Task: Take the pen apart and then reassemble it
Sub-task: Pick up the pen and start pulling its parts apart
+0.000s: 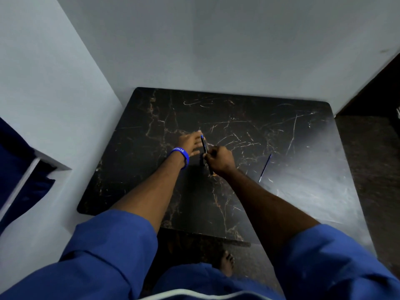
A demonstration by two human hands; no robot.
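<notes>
A dark pen barrel (204, 148) with a blue tip stands nearly upright over the middle of the black marble table (249, 126). My right hand (220, 160) is closed around its lower part. My left hand (190, 144), with a blue wristband, lies just left of the barrel with its fingers spread, touching or nearly touching the upper end. A thin blue refill (265, 167) lies loose on the table to the right of my right hand.
Pale walls close in the table at the back and the left. A blue cloth (19, 169) hangs at the far left. A dark floor runs along the right side. My bare foot (227, 264) shows below the table's front edge.
</notes>
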